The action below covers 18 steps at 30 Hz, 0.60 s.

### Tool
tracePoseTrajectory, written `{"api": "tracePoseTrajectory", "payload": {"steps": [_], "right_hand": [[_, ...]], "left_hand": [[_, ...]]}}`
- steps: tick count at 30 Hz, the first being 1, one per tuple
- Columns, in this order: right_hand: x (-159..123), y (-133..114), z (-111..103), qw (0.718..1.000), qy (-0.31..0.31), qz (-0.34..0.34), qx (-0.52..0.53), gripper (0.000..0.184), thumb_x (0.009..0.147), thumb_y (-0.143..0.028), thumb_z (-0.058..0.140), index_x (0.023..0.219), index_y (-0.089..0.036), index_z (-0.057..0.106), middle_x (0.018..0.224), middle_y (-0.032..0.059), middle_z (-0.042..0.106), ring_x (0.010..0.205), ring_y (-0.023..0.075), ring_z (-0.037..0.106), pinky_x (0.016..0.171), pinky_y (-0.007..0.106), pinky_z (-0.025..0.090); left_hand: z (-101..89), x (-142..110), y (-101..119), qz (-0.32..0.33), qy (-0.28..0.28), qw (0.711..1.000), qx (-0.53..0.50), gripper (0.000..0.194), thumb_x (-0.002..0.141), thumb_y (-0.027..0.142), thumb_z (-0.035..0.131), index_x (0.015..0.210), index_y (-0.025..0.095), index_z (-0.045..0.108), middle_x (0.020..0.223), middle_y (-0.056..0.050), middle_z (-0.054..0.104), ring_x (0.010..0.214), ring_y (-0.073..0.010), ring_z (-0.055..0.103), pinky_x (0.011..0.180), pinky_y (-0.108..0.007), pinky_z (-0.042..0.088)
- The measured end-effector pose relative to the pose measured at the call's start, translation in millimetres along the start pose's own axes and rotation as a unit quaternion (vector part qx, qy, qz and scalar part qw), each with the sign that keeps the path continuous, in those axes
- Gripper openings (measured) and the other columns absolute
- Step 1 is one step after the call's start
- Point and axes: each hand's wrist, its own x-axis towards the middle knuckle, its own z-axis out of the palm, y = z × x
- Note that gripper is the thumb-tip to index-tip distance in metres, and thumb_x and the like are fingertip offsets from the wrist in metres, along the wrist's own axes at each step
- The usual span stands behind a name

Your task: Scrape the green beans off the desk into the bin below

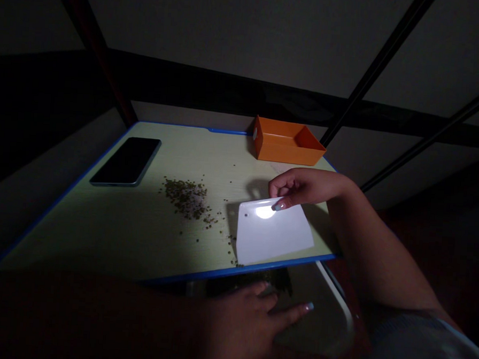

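My right hand (301, 187) pinches the far edge of a white plastic tray (274, 235), thumb on its near face and curled fingers behind. The tray is tilted at the table's front edge, and one small dark seed shows on it. To its left, a pile of small greenish seeds (186, 198) mixed with white grains lies on the table, with strays around the tray's lower left corner. My left hand (252, 322), in dim light, reaches below the front edge with fingers apart, over a pale container (343, 308) that has dark green matter in it.
A pale wooden table (101, 220) with a blue rim bears everything. At its back right stands an orange open box (289, 152). A dark phone (127, 160) lies at the left. Behind the table is a panelled wall (223, 39) with dark strips.
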Motion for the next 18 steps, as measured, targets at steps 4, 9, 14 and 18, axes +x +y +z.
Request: {"api": "tracePoseTrajectory", "payload": {"steps": [4,9,14,18], "right_hand": [[0.1,-0.2,-0.3,1.000,-0.001,0.004,0.002,0.026,0.086,-0.036,0.069,0.084,-0.013,0.058,0.065,-0.0044,0.055,0.059,0.0064,0.046,0.056,0.020,0.036],[0.0,-1.0,-0.4,1.000,0.000,0.001,0.004,0.026,0.086,-0.037,0.069,0.084,-0.013,0.058,0.066,-0.0039,0.056,0.060,0.0067,0.047,0.057,0.021,0.037],[-0.3,-1.5,-0.3,1.000,-0.002,0.002,0.005,0.028,0.085,-0.039,0.070,0.084,-0.013,0.058,0.066,-0.0041,0.055,0.060,0.0070,0.047,0.058,0.021,0.037],[-1.2,-3.0,-0.5,1.000,-0.002,0.001,0.003,0.028,0.085,-0.039,0.069,0.083,-0.013,0.058,0.067,-0.0040,0.055,0.061,0.0070,0.047,0.058,0.021,0.036]], "left_hand": [[3.1,0.8,0.6,-0.002,-0.001,1.000,0.005,0.055,0.103,0.045,0.042,0.155,0.046,0.023,0.165,-0.005,0.021,0.133,-0.0313,0.051,0.108,-0.046,0.042],[4.4,-0.2,2.4,-0.003,0.019,1.000,0.021,0.054,0.104,0.044,0.039,0.155,0.046,0.023,0.164,-0.005,0.024,0.132,-0.0307,0.053,0.105,-0.045,0.044],[1.5,-0.4,2.0,-0.001,0.012,1.000,0.022,0.049,0.105,0.045,0.037,0.153,0.046,0.028,0.163,-0.005,0.026,0.131,-0.0306,0.054,0.105,-0.045,0.044],[1.4,0.2,1.6,-0.001,0.012,1.000,0.018,0.053,0.103,0.045,0.043,0.153,0.046,0.027,0.163,-0.004,0.026,0.132,-0.0295,0.053,0.105,-0.044,0.044]]}}
